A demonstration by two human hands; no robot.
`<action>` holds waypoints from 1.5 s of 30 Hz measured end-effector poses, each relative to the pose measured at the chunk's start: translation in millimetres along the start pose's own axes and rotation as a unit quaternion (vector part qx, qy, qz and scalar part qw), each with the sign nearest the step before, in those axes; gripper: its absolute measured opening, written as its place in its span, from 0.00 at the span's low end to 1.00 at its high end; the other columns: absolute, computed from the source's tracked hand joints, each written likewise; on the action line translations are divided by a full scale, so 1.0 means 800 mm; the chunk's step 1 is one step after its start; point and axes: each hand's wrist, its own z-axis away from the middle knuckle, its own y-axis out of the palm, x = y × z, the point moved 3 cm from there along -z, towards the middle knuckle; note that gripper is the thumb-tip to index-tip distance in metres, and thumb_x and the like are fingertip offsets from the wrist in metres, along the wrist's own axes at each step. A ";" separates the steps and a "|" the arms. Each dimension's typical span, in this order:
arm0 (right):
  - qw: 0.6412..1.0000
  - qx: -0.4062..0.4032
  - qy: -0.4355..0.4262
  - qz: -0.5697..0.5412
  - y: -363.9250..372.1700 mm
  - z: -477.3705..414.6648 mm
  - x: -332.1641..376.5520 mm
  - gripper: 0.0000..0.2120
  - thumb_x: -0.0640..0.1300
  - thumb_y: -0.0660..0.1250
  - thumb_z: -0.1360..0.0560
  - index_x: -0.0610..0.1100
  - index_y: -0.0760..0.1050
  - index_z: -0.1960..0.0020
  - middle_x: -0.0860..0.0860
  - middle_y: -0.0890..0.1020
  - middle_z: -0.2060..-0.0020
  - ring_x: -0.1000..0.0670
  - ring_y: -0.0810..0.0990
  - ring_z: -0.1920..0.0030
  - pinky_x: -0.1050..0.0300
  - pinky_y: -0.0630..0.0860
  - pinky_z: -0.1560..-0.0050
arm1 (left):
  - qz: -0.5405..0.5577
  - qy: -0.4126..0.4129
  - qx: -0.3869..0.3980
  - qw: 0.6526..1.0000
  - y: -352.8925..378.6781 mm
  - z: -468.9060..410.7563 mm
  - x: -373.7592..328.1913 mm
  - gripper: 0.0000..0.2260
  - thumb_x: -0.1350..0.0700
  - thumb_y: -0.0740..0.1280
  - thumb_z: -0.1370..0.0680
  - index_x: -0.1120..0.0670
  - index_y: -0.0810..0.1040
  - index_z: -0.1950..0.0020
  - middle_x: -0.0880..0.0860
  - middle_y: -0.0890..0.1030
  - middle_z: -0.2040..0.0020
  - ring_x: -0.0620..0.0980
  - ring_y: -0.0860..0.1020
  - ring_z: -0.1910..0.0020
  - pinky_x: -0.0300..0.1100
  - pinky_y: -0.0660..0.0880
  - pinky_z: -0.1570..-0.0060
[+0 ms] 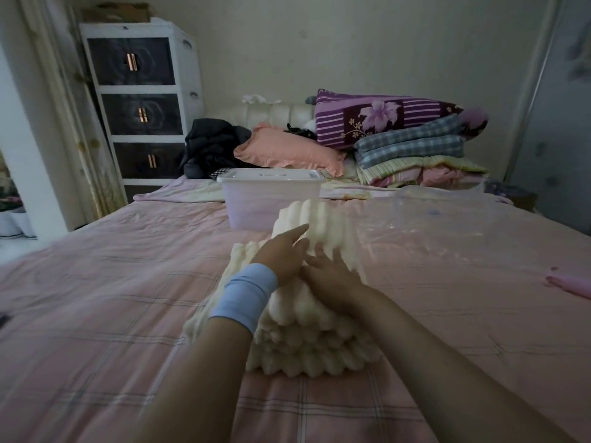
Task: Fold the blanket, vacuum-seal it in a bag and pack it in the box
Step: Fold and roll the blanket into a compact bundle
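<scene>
A cream, ribbed fluffy blanket (307, 343) lies folded in several layers on the pink checked bed, its far part (307, 215) raised. My left hand (283, 254), with a blue wristband, lies on top of the blanket with straight fingers. My right hand (332, 276) rests beside it on the same top layer, fingers spread. A clear plastic box (268, 199) with a white lid stands just behind the blanket. A clear vacuum bag (431, 219) lies flat on the bed to the right.
A pink object (572, 284) lies at the bed's right edge. Pillows and stacked quilts (412, 148) fill the bed's head, with dark clothes (211, 148) beside them. A white drawer cabinet (140, 100) stands at the far left.
</scene>
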 end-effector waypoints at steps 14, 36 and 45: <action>0.985 -0.023 -0.046 -0.166 -0.001 -0.013 0.017 0.28 0.57 0.61 0.18 0.57 0.57 0.20 0.54 0.47 0.18 0.49 0.39 0.19 0.44 0.42 0.21 | -0.047 -0.059 0.064 0.995 -0.038 0.014 0.081 0.21 0.44 0.55 0.17 0.42 0.61 0.24 0.50 0.61 0.23 0.54 0.60 0.25 0.48 0.56 0.27; 0.804 0.018 -0.016 -0.595 0.036 -0.019 0.012 0.28 0.54 0.73 0.24 0.53 0.70 0.27 0.49 0.82 0.37 0.45 0.82 0.39 0.40 0.77 0.36 | 0.146 -0.107 -0.021 0.983 -0.053 0.035 0.100 0.26 0.38 0.63 0.23 0.38 0.64 0.26 0.51 0.63 0.24 0.54 0.63 0.26 0.46 0.60 0.30; 0.836 -0.164 0.053 -0.520 -0.069 0.055 -0.088 0.18 0.53 0.74 0.27 0.50 0.79 0.39 0.50 0.85 0.43 0.49 0.85 0.46 0.51 0.79 0.45 | 0.212 -0.028 0.030 0.976 0.035 -0.012 -0.012 0.25 0.37 0.62 0.23 0.38 0.64 0.26 0.49 0.64 0.24 0.53 0.63 0.26 0.44 0.60 0.31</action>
